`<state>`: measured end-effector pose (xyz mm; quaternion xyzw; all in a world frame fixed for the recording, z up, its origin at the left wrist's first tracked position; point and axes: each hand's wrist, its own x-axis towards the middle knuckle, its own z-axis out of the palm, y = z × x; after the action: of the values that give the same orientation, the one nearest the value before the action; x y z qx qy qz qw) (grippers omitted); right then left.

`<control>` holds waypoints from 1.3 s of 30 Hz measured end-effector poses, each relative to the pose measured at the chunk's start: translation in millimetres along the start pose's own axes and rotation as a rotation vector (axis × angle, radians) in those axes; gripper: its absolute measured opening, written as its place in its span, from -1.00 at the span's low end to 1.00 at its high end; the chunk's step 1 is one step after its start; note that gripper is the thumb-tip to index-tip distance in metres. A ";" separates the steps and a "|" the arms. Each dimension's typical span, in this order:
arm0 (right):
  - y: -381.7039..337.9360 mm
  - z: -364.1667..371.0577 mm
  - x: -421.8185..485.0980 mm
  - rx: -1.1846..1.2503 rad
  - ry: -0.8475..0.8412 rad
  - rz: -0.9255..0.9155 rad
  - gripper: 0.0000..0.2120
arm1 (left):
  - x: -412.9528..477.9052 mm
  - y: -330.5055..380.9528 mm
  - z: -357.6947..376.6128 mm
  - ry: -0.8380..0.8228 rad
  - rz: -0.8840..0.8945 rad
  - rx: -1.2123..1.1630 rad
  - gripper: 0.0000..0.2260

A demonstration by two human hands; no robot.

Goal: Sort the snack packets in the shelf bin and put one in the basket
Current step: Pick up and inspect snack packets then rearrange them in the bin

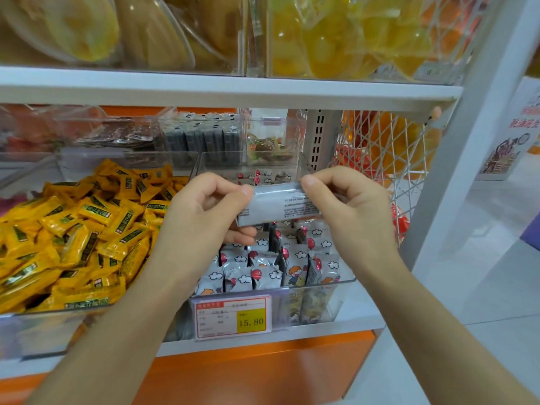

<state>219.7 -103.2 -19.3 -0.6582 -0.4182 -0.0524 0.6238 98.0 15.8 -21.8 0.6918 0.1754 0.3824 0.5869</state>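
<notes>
Clear bin (321, 283) holds white cloud-print packets (264, 276), mostly upright. 1 packet (277, 204) is held above it: left grip (204, 211) pinches its left end, right grip (347, 206) its right end. Side bin (43, 331) is heaped with yellow packets (73, 229). Mesh (380, 153) bounds the right. Upper shelf (233, 89) lies well above the grips.
</notes>
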 end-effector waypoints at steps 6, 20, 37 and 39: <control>-0.1 -0.4 -0.5 0.043 -0.036 -0.023 -0.88 | 0.6 -0.2 0.1 0.023 0.011 0.010 -0.91; 0.6 -1.7 1.1 0.156 -0.230 0.181 -0.72 | 1.0 -2.2 -1.7 -0.020 0.201 0.077 -0.63; -0.4 -3.0 3.5 0.252 -0.268 0.017 -0.65 | -2.3 -2.3 3.7 -0.075 0.189 0.278 -0.58; -0.5 -6.0 4.5 0.264 -0.265 0.004 -0.55 | -2.3 -2.3 3.1 -0.114 0.138 0.256 -0.60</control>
<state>225.0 -106.2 -14.9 -0.5726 -0.4986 0.0913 0.6443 99.3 12.7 -24.8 0.7920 0.1411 0.3565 0.4750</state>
